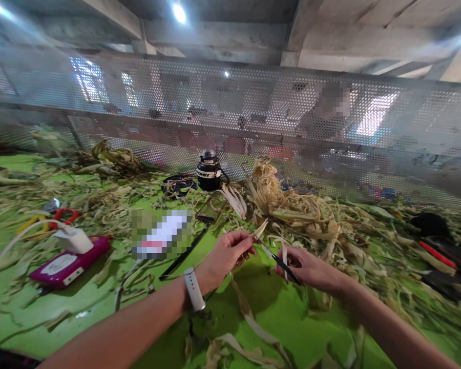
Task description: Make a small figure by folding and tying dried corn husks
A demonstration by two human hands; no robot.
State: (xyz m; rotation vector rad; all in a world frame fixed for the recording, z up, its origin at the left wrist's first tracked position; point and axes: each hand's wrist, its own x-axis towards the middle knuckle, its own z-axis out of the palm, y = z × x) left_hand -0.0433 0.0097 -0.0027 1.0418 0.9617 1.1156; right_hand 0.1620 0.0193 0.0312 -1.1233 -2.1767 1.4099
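My left hand (230, 251), with a white watch band (194, 289) on its wrist, pinches a pale corn husk strip (261, 229) whose pointed tip sticks up past the fingers. My right hand (307, 266) is closed around a slim black tool (282, 262) with a narrow metal end. That end reaches the husk by my left fingertips; whether it is scissors, tweezers or a knife I cannot tell. A curled husk strip hangs by my right fingers. Below my hands, a long dry husk strip (249, 315) trails across the green tabletop (288, 320).
Husk scraps and a husk bundle (267, 182) cover the back and right. A black jug (208, 171) stands by the perforated metal screen (230, 102). Leftward lie a blurred-out phone (163, 233), a black stick (186, 253), a magenta power strip (71, 264) with a charger, and red-handled scissors (65, 218).
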